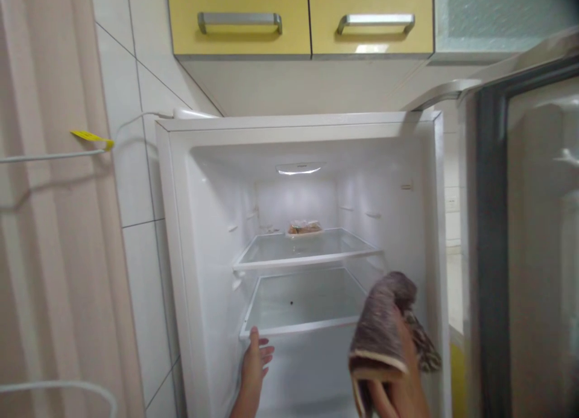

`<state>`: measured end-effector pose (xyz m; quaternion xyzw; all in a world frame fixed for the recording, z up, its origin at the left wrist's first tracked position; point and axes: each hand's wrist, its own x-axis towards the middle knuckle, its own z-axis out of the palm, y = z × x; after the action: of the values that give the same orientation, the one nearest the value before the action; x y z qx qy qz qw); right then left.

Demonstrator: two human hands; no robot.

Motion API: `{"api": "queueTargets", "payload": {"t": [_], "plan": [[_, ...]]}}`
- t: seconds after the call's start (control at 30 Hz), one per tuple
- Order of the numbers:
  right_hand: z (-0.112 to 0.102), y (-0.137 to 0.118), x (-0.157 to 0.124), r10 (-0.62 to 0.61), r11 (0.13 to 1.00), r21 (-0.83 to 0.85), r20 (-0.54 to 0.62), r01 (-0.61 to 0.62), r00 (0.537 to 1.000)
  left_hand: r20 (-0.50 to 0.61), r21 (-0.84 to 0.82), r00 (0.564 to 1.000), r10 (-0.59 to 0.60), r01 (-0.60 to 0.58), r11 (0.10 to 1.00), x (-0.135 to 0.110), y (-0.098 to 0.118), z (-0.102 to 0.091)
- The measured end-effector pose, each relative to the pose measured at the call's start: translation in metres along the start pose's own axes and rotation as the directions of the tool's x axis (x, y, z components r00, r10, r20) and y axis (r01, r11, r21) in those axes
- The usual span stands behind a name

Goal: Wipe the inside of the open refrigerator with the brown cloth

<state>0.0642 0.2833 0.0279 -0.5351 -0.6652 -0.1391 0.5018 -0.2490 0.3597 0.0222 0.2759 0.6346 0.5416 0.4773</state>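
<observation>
The fridge [298, 122] is standing wide open in front of me, its door [491, 261] swinging out to the right. The right hand [406, 373] is clamping a folded cloth [379, 327], which is hovering before the right end of the lower shelf [316, 300]. The left hand [256, 359] is holding nothing that I can see; its fingers are spreading apart by that shelf's front left corner, though I can't tell whether the thumb is touching the edge.

I'd judge the work as being partway at most: the door is already open and the cloth is in hand, but a dark speck is lying on the lower shelf and a packet [304, 228] is sitting on the upper shelf [312, 261]. Whether either shelf is wiped, I can't tell.

The cloth is hiding part of the lower shelf's front edge. The fridge's bottom is running out of sight, the door's inside is looking blurred, and the packet's contents are staying unclear.
</observation>
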Motion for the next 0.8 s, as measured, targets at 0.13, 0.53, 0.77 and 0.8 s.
{"api": "queueTargets", "payload": {"t": [0.13, 0.53, 0.77, 0.8], "plan": [[0.028, -0.006, 0.040, 0.061, 0.973, -0.232, 0.175, -0.019, 0.983, 0.004, -0.019, 1.000, -0.027, 0.027, 0.999, -0.001, 0.001, -0.001], [0.059, 0.006, 0.121, 0.321, 0.919, -0.391, 0.656, -0.056, 0.683, 0.037, -0.150, 0.999, 0.022, -0.016, 0.989, -0.020, 0.006, -0.001], [0.083, 0.023, 0.133, 0.286, 0.933, -0.357, 0.653, -0.047, 0.701, 0.025, -0.340, 1.000, -0.001, 0.009, 0.940, -0.012, 0.000, 0.011], [0.086, 0.023, 0.134, 0.283, 0.932, -0.360, 0.639, -0.048, 0.716, 0.026, -0.354, 1.000, -0.004, 0.013, 0.935, -0.008, 0.000, 0.012]]}}
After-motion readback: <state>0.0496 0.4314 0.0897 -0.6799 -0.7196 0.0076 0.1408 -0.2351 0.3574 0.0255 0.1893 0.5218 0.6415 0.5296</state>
